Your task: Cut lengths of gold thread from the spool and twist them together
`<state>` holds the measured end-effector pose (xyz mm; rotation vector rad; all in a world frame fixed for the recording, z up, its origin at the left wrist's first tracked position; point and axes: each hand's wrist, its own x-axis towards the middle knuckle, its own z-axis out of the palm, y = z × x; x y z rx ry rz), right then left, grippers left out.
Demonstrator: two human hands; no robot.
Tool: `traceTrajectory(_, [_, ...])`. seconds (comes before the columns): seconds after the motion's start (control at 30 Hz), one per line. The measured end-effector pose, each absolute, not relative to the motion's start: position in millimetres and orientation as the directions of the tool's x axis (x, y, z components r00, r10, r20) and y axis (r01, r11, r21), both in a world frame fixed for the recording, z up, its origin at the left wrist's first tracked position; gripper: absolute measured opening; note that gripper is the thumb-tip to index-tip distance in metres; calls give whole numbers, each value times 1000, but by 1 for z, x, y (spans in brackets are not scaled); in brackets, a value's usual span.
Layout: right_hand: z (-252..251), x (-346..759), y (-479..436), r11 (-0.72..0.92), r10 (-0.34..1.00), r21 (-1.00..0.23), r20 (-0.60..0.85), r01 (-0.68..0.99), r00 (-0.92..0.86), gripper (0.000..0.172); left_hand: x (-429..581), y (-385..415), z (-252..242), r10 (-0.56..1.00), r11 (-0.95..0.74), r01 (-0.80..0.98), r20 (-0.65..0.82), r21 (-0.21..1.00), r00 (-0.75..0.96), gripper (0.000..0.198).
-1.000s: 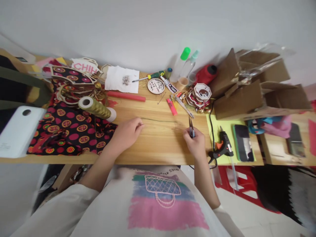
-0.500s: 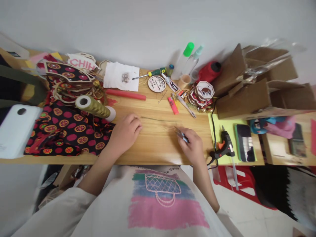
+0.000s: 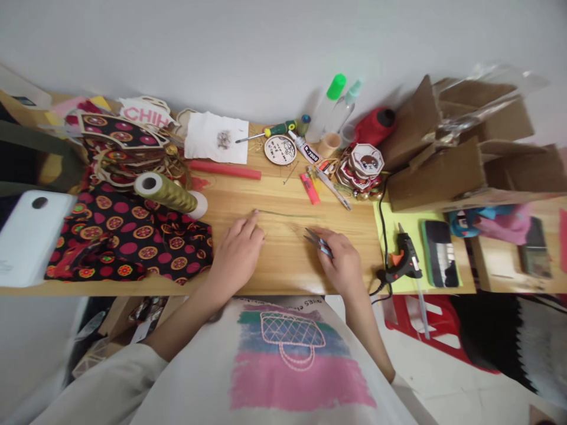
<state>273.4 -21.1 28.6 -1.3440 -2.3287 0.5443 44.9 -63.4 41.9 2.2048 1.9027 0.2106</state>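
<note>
My left hand [image 3: 238, 251] lies on the wooden table, its index finger stretched forward and touching the left end of a green thread [image 3: 283, 214]. The other fingers bend slightly against the tabletop. That thread runs nearly straight to the right across the wood. A small pair of scissors [image 3: 319, 241] with bluish handles is in my right hand [image 3: 342, 262], whose fingers wrap round it. The blades point left, a little apart, just below the thread's right part. A spool of olive-green thread [image 3: 170, 195] lies on patterned dark fabric [image 3: 133, 230] left of my left hand.
Along the back are a red stick [image 3: 225, 170], a screwdriver [image 3: 268, 131], a glue tube [image 3: 305, 146] and bottles [image 3: 334, 97]. On the right, a glue gun [image 3: 402, 260] and a phone [image 3: 440, 254] lie near cardboard boxes [image 3: 443, 177]. A white device [image 3: 33, 236] stands at left.
My left hand has shifted right and towards me, with its index finger now extended onto the thread's end. My right hand has moved slightly left, and the scissors show more clearly.
</note>
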Motion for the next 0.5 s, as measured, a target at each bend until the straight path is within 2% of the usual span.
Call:
traceTrajectory(0.33, [28,277,-17,420,905,-451,142,788,-401,31,48,-62,43,989,-132,955,-32,265,145,18])
traceTrajectory(0.5, [30,271,-21,492,860,-451,122,745,-495,28,48,-62,43,989,-136,952,-22,275,148,21])
